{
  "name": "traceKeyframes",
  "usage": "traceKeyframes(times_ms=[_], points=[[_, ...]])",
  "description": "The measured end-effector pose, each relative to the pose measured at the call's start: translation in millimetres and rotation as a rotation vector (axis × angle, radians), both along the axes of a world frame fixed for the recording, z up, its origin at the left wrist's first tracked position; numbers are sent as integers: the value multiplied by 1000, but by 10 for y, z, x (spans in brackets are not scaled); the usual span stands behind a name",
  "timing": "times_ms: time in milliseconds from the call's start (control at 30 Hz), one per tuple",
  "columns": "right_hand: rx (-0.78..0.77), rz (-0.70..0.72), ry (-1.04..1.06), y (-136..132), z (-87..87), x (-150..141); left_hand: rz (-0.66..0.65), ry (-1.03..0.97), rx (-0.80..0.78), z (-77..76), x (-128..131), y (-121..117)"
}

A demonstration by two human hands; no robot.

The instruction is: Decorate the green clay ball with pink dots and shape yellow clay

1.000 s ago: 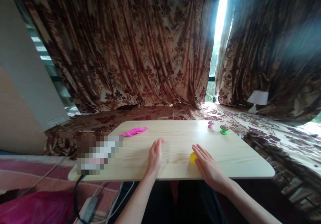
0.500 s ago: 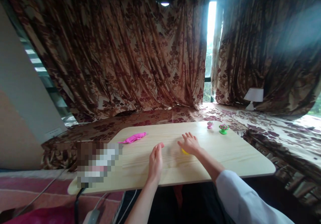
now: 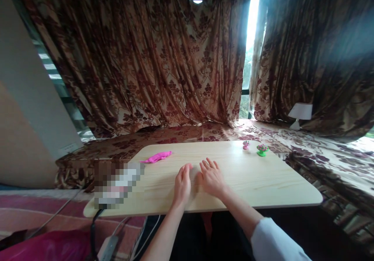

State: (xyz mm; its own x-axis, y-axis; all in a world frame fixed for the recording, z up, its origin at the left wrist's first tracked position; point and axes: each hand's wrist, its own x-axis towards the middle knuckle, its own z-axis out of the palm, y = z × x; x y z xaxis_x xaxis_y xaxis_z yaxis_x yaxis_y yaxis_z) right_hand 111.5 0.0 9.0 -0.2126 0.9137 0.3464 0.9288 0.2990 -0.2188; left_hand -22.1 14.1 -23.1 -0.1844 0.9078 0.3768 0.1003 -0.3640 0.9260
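Palm down over the pale wooden table [image 3: 248, 191], my right hand [image 3: 212, 178] has its fingers stretched and spread. The small yellow piece that showed beneath it earlier is hidden now. My left hand [image 3: 182, 185] rests on its edge just to the left, palm facing inward, its fingers lightly bent and holding nothing that I can see. A narrow gap of table separates the two hands. Left of them, toward the far edge, lies a bright pink, long soft-looking piece [image 3: 159, 157] with a thin tapering end.
A small pink stemmed figure [image 3: 246, 145] and a green one with pink dots [image 3: 262, 150] stand at the far right of the table. A blurred-out object [image 3: 118, 187] lies at the left. Behind are a white lamp [image 3: 300, 112] and patterned curtains [image 3: 181, 66].
My right hand has slid left and closer to my left hand, and the yellow piece beneath it has gone out of sight. The left hand stays nearly in place. The view has shifted slightly.
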Motion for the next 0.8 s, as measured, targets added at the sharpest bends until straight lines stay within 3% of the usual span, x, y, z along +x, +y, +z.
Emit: traceKeyframes(times_ms=[100, 167, 267, 333, 433, 500, 567, 667, 800], points=[[-89, -99, 16, 316, 95, 178, -8, -9, 4, -16, -9, 15], [-119, -111, 11, 331, 100, 377, -13, -15, 2, -11, -13, 6], [-118, -33, -22, 26, 25, 618, -7, -24, -8, 16, -7, -30], [-32, 97, -30, -302, -45, 672, -8, -18, -7, 42, 3, -58], [70, 211, -32, -708, -111, 539, 0, -2, -9, 77, 14, -86], [110, 245, -28, -778, -114, 325, 9, 4, -13, 89, 15, -89], [125, 237, -23, -640, -82, 79, 18, 4, -15, 91, 13, -79], [92, 108, -18, -171, 22, -166, 14, -9, -18, 80, 7, -48], [-19, -78, -27, 353, 146, 6, -13, -30, -3, 40, -2, -13]])
